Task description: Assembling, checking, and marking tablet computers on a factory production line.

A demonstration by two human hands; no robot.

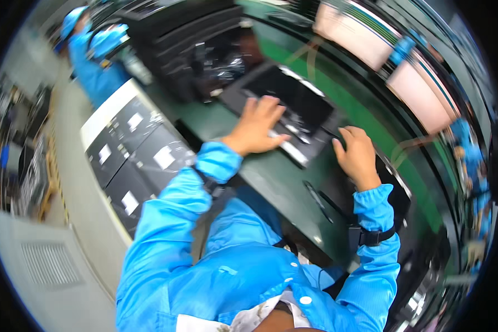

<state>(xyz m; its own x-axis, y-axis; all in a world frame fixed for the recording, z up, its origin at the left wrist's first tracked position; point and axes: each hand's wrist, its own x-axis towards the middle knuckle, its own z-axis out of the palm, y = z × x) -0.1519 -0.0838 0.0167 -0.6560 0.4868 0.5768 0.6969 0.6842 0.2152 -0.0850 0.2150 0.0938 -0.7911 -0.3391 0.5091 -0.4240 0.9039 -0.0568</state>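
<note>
A flat black display panel with pale strips along its edges lies on a dark backing on the green table in front of me. My left hand rests over its near left edge, fingers spread, with no object in its grasp. At the panel's right corner is my right hand, its thumb and fingers curled toward each other. A thin dark piece shows by those fingertips, too blurred to name. Nearer to me on the table lies a slim dark pen-like tool.
To my left, a pale-edged table carries several dark panels with white labels. A stack of black trays stands at the far left of my bench. Beyond the bench runs a green conveyor. A co-worker in blue stands at upper left.
</note>
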